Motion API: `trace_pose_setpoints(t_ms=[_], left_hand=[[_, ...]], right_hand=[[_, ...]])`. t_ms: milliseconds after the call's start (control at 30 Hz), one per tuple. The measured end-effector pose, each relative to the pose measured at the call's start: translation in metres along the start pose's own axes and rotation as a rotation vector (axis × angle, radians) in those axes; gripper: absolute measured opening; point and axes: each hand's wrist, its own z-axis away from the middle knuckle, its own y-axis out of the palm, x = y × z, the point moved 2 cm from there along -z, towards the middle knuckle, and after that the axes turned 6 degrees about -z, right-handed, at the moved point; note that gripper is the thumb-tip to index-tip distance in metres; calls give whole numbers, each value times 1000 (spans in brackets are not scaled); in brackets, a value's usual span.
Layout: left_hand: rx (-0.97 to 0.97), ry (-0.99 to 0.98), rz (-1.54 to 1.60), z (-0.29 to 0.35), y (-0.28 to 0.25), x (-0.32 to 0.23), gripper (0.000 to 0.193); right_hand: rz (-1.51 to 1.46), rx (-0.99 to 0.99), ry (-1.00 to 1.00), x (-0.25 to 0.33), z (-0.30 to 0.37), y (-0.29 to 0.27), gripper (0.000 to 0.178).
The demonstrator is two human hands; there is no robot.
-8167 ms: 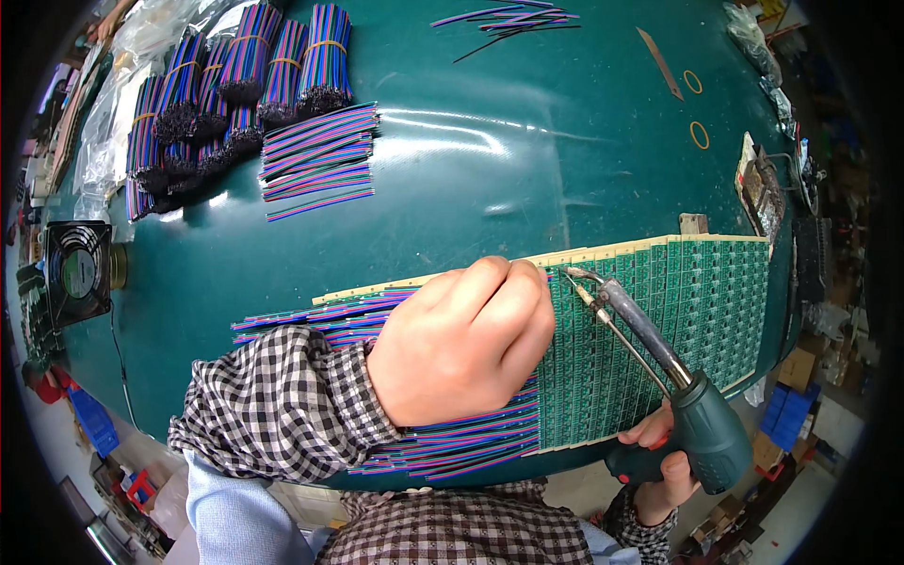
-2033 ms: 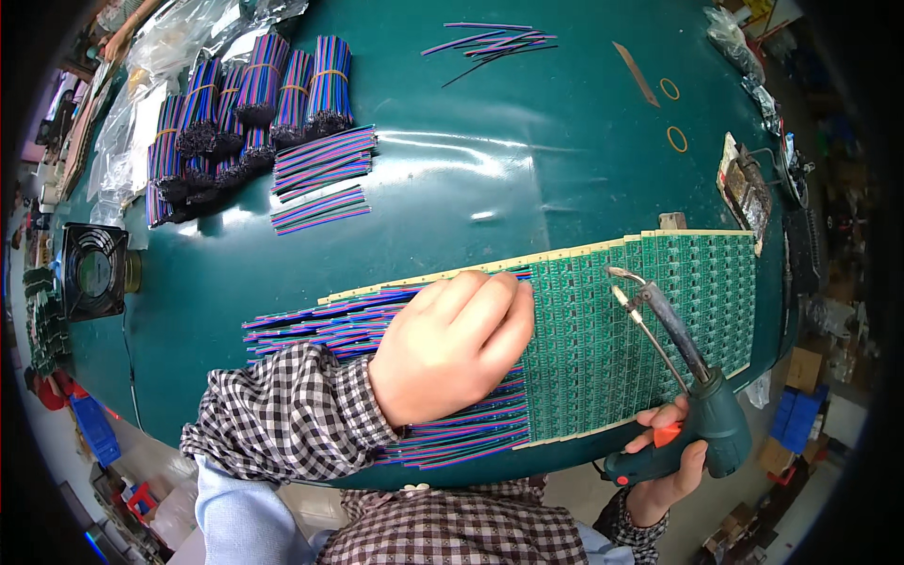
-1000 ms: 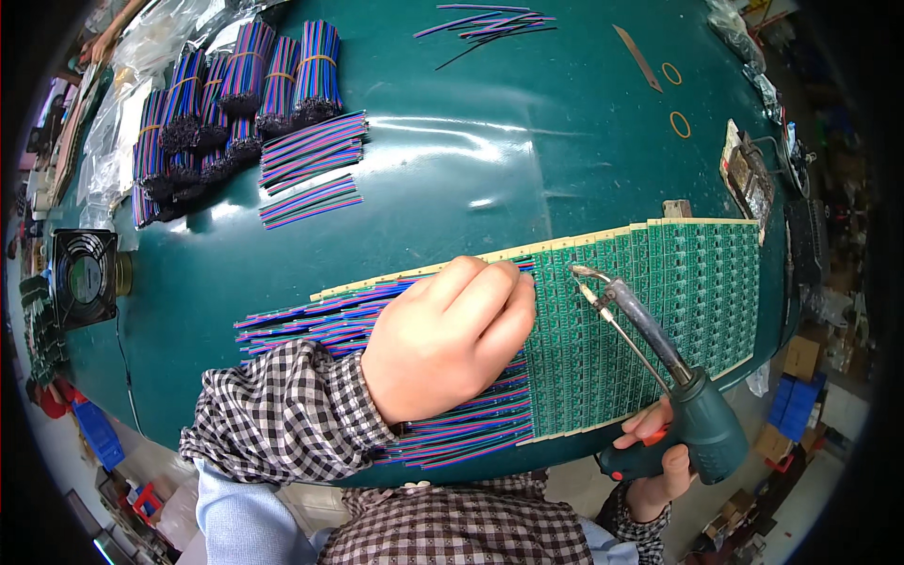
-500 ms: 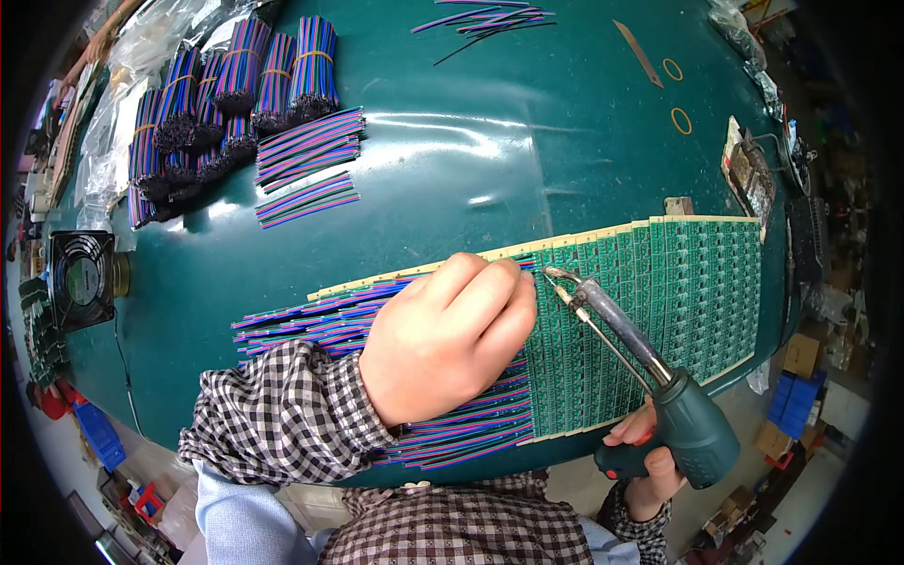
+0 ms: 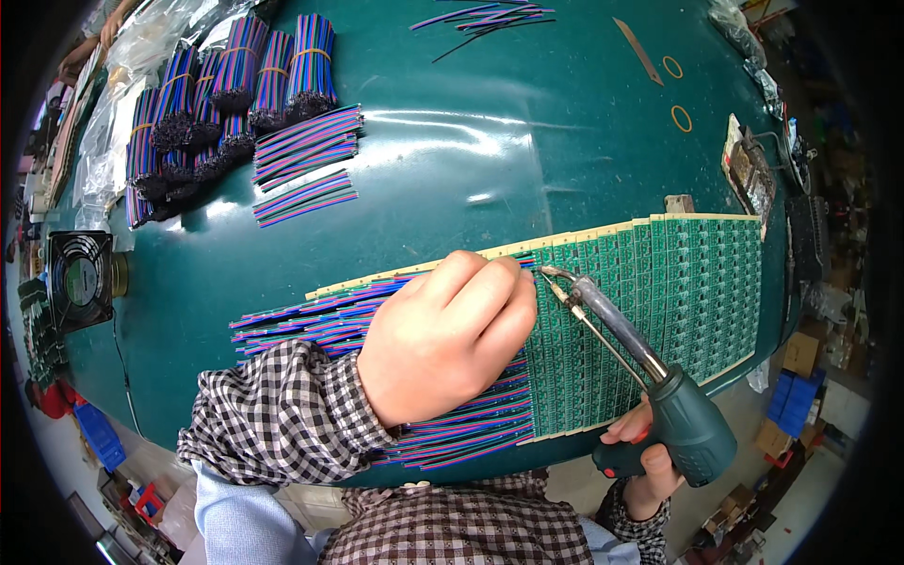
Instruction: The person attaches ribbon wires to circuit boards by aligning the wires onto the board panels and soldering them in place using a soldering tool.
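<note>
Circuit boards (image 5: pixel 650 311), green, overlapped at near right of the table (image 5: pixel 612 141); multicoloured wires (image 5: pixel 306 322) laid to their left. Soldering gun (image 5: pixel 695 428) grasped in right hand (image 5: pixel 653 480), tip near wires. Left hand (image 5: pixel 447 344) curled over wires; whether any is pinched cannot be told.

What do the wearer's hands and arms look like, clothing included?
The left hand and right hand are both ungloved, with no ring visible on the left. The left sleeve is loose, black-and-white checked fabric, gathered at its cuff. The right sleeve, only partly visible, is also dark-and-light checked.
</note>
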Motion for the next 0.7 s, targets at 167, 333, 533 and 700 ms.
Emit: trace_pose_setpoints(t_ms=[167, 333, 533, 700], left_hand=[[4, 3, 0, 0, 1, 0, 35], [8, 4, -6, 0, 0, 0, 35], [6, 3, -9, 0, 1, -1, 34], [-15, 8, -16, 0, 1, 0, 33]], right_hand=[[-13, -6, 15, 0, 0, 2, 75], [-59, -5, -16, -3, 2, -1, 74], [-54, -20, -50, -4, 1, -5, 73], [18, -41, -91, -2, 2, -4, 71]])
